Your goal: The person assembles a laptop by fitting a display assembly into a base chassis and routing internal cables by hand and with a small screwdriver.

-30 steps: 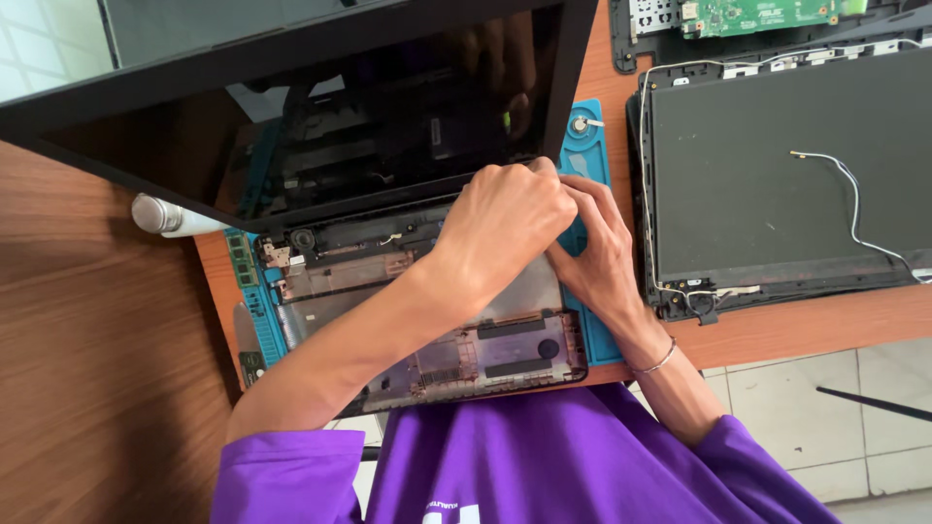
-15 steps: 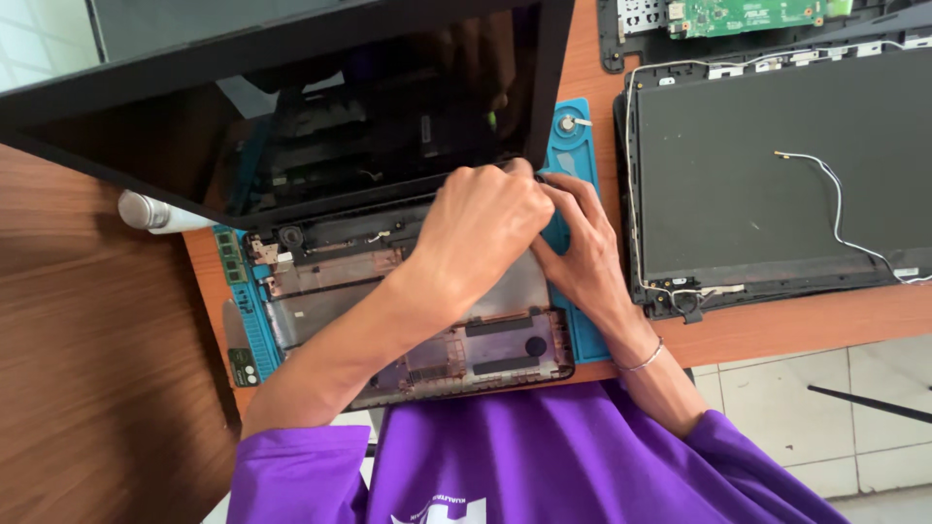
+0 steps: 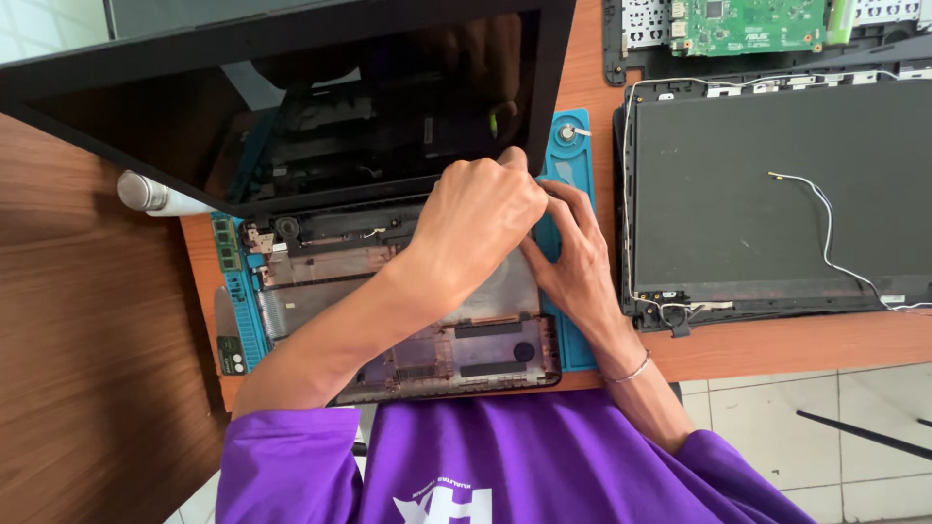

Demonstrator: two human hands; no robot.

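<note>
Crowding the laptop base (image 3: 427, 320), both fisted hands: left hand (image 3: 481, 209), right hand (image 3: 573, 257), lid (image 3: 291, 107) overhanging.

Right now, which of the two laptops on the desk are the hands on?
The opened laptop on the blue mat, screen raised; both the left hand and right hand rest at its right hinge. The other laptop, to the right, lies flat with loose wires, untouched.

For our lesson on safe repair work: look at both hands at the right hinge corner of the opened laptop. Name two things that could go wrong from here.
1. Both the left hand and right hand press at the hinge corner while the screen lid stands tilted open; it might flex or drop.
2. The loose white cable on the neighbouring panel lies close by; a wrist could snag it.
</note>
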